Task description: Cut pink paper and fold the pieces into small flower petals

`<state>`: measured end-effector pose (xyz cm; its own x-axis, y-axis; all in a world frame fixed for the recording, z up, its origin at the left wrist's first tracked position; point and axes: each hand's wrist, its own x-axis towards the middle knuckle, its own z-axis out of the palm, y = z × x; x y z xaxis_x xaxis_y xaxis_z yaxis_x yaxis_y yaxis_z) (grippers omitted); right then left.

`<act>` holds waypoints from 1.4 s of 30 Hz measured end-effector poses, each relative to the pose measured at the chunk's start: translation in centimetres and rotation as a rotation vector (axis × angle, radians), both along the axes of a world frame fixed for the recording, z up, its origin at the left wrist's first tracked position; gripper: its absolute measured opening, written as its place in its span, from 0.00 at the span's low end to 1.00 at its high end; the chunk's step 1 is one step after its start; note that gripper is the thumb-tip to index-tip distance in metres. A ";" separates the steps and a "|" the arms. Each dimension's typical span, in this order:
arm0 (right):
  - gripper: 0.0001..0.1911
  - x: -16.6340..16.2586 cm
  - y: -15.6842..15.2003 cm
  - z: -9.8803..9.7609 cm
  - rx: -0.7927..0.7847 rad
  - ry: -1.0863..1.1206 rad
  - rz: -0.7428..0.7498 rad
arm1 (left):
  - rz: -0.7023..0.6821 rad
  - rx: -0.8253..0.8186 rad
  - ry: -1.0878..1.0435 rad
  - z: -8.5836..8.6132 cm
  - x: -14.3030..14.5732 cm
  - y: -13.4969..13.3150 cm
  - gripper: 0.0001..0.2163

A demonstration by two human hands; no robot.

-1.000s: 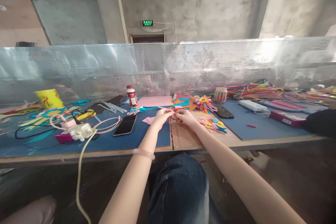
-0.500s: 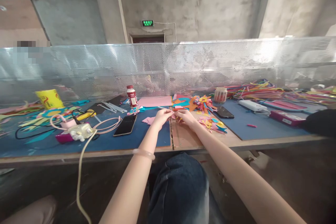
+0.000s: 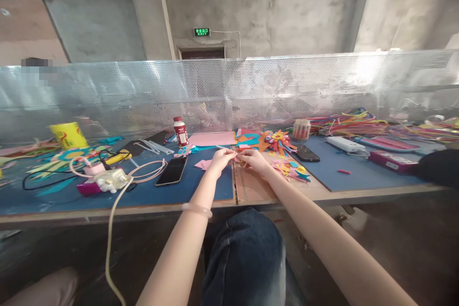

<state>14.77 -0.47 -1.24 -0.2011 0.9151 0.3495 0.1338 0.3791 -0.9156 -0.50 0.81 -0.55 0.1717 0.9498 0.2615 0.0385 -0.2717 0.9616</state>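
My left hand [image 3: 221, 158] and my right hand [image 3: 253, 159] meet over the middle of the workbench [image 3: 251, 196], pinching a small pink paper piece [image 3: 237, 157] between their fingertips. A pale bangle [image 3: 196, 210] sits on my left forearm. Loose pink paper scraps [image 3: 202, 164] lie just left of my left hand. A colourful paper flower [image 3: 278, 140] and a heap of cut paper bits [image 3: 291, 170] lie to the right of my right hand.
Two black phones [image 3: 171, 171] [image 3: 306, 154], a small red-capped bottle [image 3: 180, 131], a yellow cup [image 3: 68, 135], a white cable with a charger [image 3: 107, 179], a tape roll [image 3: 301, 129], and coloured paper strips [image 3: 344, 124] crowd the bench. A perforated metal screen [image 3: 229, 91] backs it.
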 end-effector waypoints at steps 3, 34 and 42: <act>0.08 0.0 -0.1 0.1 -0.021 0.023 -0.009 | -0.004 -0.007 -0.018 0.1 0.1 -0.1 0.08; 0.10 0.0 0.1 -0.1 0.045 -0.045 -0.079 | -0.085 -0.043 -0.125 0.4 0.3 -0.8 0.08; 0.17 0.0 0.8 -0.3 0.062 -0.040 -0.152 | -0.053 -0.038 -0.110 0.5 0.3 -0.8 0.08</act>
